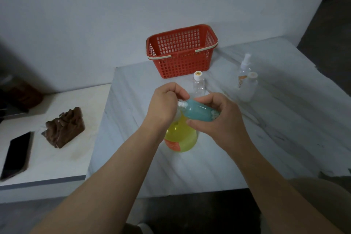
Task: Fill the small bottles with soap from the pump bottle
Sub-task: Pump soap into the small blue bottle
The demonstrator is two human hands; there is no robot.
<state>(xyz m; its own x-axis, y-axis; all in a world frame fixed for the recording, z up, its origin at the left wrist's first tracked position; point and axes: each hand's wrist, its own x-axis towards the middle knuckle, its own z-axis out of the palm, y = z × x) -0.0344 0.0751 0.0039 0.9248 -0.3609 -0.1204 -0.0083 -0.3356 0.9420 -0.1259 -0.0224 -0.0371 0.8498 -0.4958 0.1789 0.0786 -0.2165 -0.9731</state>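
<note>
Head view. Clerk: What lies at the left?

Inspector: A dark phone lies flat on a low white ledge, with a brown carved block just to its right.

Clerk: And at the centre of the desk?

Inspector: The left grip has its fingers curled, pinching the white cap of the small teal bottle. That bottle is tilted almost onto its side, cap to the left. The right grip is wrapped round its body. It is held off the desk, directly over the yellow pump bottle, which stands on the desk with its top hidden by the hands.

Clerk: Behind and to the right?

Inspector: A red basket stands at the far edge. A clear capped bottle stands just in front of it. Further right, a clear spray bottle and a frosted bottle stand close together.
</note>
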